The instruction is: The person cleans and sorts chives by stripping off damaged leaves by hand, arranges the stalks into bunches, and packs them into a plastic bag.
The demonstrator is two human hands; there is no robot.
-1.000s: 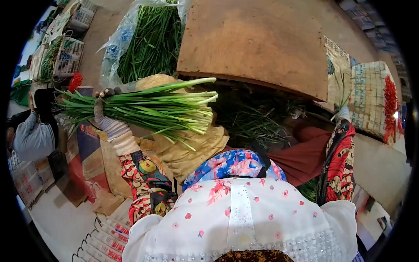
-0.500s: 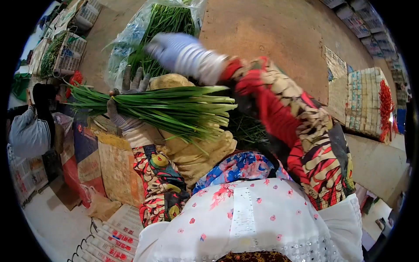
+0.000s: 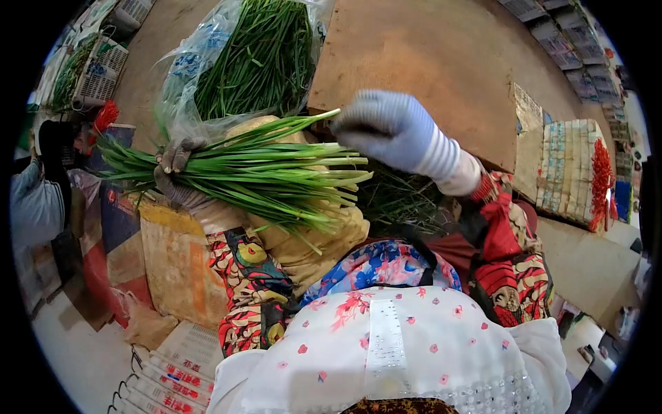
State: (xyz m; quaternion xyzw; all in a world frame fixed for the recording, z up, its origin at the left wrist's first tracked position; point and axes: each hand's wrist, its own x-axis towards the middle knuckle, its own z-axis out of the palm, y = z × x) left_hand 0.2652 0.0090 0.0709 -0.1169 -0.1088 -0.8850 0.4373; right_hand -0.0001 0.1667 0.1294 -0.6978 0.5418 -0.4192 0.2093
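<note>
My left hand (image 3: pixel 181 162), in a dirty grey glove, is closed around the leafy end of a bunch of green garlic chives (image 3: pixel 276 169). Their pale cut ends point right, and one stalk sticks out higher than the others. Close to those ends is my right hand (image 3: pixel 393 131), in a blue-and-white glove. Motion smears its fingers, so I cannot tell whether they grip anything. Beyond the left hand, a clear plastic bag (image 3: pixel 181 90) lies open around a big heap of chives (image 3: pixel 258 58).
Dark loose leaves (image 3: pixel 400 200) lie below my right hand. A wooden board (image 3: pixel 427 62) spans the far side. At right, red ties (image 3: pixel 601 183) hang by a stack of pale bundles (image 3: pixel 567 169). Another person (image 3: pixel 36 207) is at far left, near crates (image 3: pixel 101 76).
My right hand has swept back from over the bagged chives, rightward and down, to the cut ends of the bunch. The left hand keeps its hold, its fingers now folded over.
</note>
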